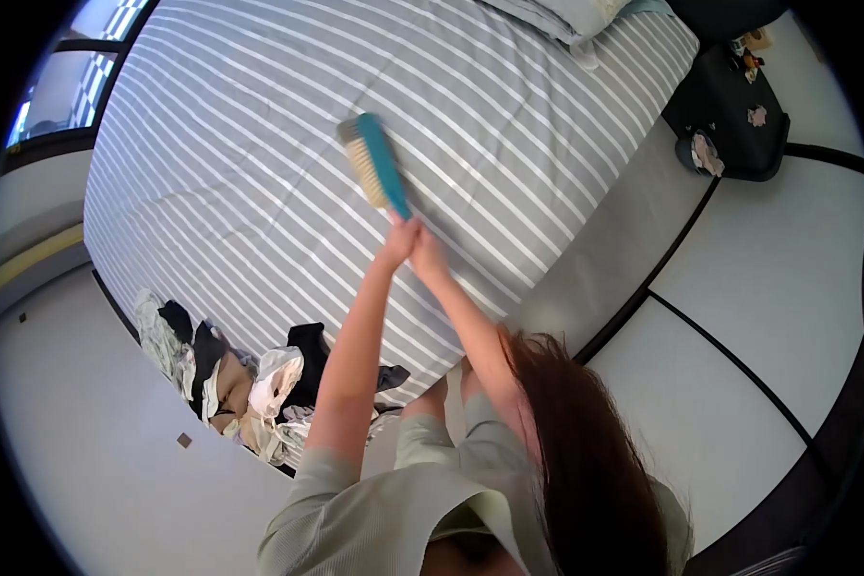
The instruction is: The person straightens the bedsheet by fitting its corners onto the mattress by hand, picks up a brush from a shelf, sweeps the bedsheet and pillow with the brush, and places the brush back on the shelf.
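Observation:
A bed brush point(382, 163) with a teal back and pale bristles is held over the grey-and-white striped sheet point(240, 125), its bristle side turned to the left. My left hand point(398, 242) and my right hand point(426, 253) are pressed together around the handle end, both closed. The handle itself is mostly hidden inside them. From this angle I cannot tell whether the bristles touch the sheet.
Crumpled clothes point(276, 379) are heaped along the bed's lower left edge. A pillow point(586, 19) lies at the top. Beyond the right edge stands a black bedside table point(739, 120) with small items on it. Long hair point(586, 451) hangs beside my right arm.

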`<state>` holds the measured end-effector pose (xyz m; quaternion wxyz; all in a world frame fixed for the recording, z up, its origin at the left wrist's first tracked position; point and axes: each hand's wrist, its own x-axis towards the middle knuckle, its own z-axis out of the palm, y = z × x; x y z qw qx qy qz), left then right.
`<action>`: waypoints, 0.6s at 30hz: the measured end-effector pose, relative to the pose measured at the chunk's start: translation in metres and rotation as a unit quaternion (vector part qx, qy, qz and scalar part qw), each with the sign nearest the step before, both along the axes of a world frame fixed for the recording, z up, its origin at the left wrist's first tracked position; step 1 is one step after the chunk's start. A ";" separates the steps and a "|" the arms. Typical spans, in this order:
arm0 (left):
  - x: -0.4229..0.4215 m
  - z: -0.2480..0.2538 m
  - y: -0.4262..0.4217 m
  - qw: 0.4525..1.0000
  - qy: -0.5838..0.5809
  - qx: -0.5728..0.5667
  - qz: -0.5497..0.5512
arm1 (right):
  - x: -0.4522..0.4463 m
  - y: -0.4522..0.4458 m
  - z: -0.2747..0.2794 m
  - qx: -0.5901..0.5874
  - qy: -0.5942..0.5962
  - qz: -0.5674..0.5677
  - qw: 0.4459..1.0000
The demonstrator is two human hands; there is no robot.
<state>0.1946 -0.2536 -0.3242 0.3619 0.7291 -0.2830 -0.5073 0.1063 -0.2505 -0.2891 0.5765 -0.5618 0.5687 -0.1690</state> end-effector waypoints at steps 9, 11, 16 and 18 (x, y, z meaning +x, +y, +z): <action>-0.166 0.040 0.010 0.915 0.042 0.110 -0.386 | -0.136 0.081 -0.044 -0.022 -0.193 -0.433 0.881; -0.162 0.048 0.024 0.926 0.076 0.098 -0.358 | -0.132 0.089 -0.024 -0.021 -0.141 -0.414 0.899; -0.107 0.068 0.060 0.963 0.045 0.074 -0.257 | -0.076 0.097 0.049 0.076 -0.067 -0.339 0.935; -0.082 0.080 0.075 0.979 0.055 0.079 -0.178 | -0.055 0.109 0.041 -0.018 -0.045 -0.282 0.958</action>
